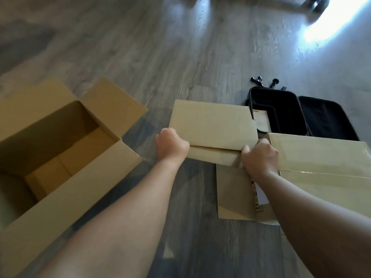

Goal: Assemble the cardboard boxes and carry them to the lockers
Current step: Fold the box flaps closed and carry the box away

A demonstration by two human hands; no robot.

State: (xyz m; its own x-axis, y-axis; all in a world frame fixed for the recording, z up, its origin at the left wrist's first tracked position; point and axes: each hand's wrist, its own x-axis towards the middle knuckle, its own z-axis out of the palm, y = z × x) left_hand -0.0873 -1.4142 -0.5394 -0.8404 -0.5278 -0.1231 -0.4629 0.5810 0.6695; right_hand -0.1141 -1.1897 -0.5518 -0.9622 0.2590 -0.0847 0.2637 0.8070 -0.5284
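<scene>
A flat, folded cardboard box is held above the floor in the middle of the view. My left hand grips its near left edge and my right hand grips its near right corner. An assembled cardboard box stands open on the floor at the left, its flaps spread outward and its inside bare. More flat cardboard lies at the right under my right forearm, with another sheet below it on the floor.
An open black case lies on the wooden floor behind the flat cardboard, with small black parts just beyond it. A dark wheeled frame shows at the top edge. Bright light glares on the floor at the top right.
</scene>
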